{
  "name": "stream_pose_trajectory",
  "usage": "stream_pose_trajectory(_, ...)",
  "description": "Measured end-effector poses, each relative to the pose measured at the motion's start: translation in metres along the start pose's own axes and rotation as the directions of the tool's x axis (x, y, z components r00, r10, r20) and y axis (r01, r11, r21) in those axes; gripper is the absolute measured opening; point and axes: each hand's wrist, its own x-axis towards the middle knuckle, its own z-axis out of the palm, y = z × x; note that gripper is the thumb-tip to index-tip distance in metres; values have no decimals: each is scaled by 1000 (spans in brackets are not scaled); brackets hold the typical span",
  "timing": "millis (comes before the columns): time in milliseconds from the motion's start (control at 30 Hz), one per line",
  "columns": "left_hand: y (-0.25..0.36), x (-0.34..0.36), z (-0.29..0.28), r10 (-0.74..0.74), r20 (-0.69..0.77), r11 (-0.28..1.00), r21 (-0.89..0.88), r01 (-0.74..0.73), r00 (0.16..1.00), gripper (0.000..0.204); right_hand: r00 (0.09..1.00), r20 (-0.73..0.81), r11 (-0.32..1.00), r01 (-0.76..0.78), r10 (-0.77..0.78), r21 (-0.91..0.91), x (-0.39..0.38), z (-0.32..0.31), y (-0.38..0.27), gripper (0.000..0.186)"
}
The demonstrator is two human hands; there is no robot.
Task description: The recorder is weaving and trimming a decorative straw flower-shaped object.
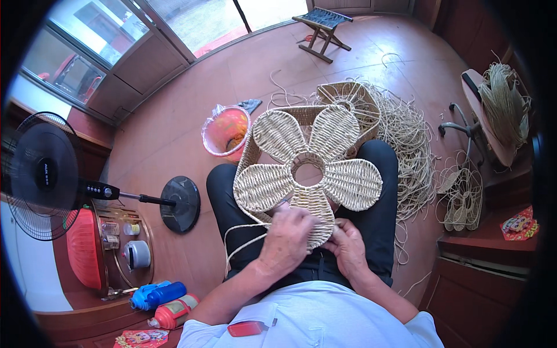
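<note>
A flower-shaped woven straw piece (342, 127) with five petals and a round hole in the middle lies across my lap. My left hand (287, 238) is closed over its lower petal, and a slender grey tip (283, 201) pokes out past the fingers; the rest of that tool is hidden. At the petal's lower right edge, my right hand (349, 246) pinches the weave between thumb and fingers. Loose straw cords (229, 246) loop out to the left of my left hand. Beneath the flower, partly covered, sits a woven basket (249, 153).
A pile of loose straw cord (409, 151) spreads over the floor at right, beside another woven basket (368, 110). Left of my knees stand a pink bin (220, 130) and a fan (46, 168). Also around are a folding stool (324, 29) and a swivel chair (481, 127) carrying straw.
</note>
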Motion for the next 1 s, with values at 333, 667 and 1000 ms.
stream_pose_trajectory(333, -58, -16, -56, -344, -214, 923, -259, 286, 914, 22, 885, -212, 876, 451, -414, 172, -18, -128, -89, 12)
stream_pose_trajectory(667, -59, -32, -41, -478, -58, 760, -527, 380, 876, 23, 617, -519, 805, 490, -591, -334, -24, -372, -221, 6)
stream_pose_trajectory(1000, -33, -33, -24, -540, 161, 743, -371, 557, 826, 39, 847, 202, 141, 306, -491, -941, -53, -33, -85, 28)
